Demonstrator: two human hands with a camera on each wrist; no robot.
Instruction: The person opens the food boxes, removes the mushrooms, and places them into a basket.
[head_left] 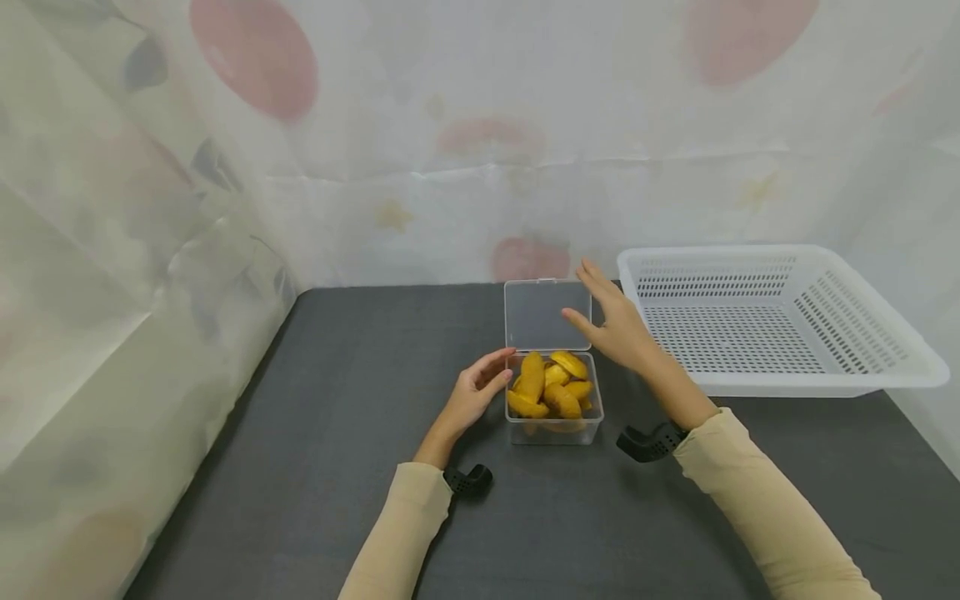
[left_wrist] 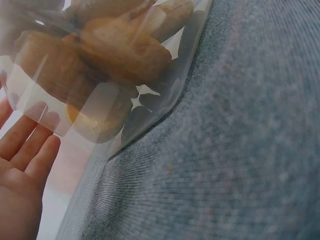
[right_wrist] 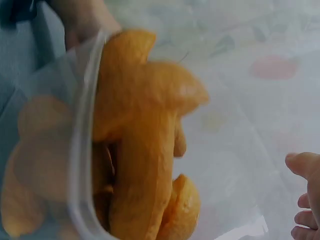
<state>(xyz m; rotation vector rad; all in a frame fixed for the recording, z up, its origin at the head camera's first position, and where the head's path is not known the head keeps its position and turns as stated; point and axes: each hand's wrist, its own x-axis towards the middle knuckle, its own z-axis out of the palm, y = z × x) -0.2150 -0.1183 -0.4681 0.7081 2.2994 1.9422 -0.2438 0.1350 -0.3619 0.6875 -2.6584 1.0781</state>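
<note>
Box [head_left: 557, 434] was rested on table [head_left: 352, 467], pieces [head_left: 562, 402] inside | lid [head_left: 536, 317] was folded back, likely for access | box was touched by uncurled left hand [head_left: 471, 393], likely for steadiness | nothing was gripped by spread right hand [head_left: 619, 330]

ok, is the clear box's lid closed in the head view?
No, the lid is open at the far edge of the box, leaving the yellow pieces inside uncovered.

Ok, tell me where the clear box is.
In the head view, the clear box sits centrally on the dark table, right of the left hand, left of the white basket.
</note>
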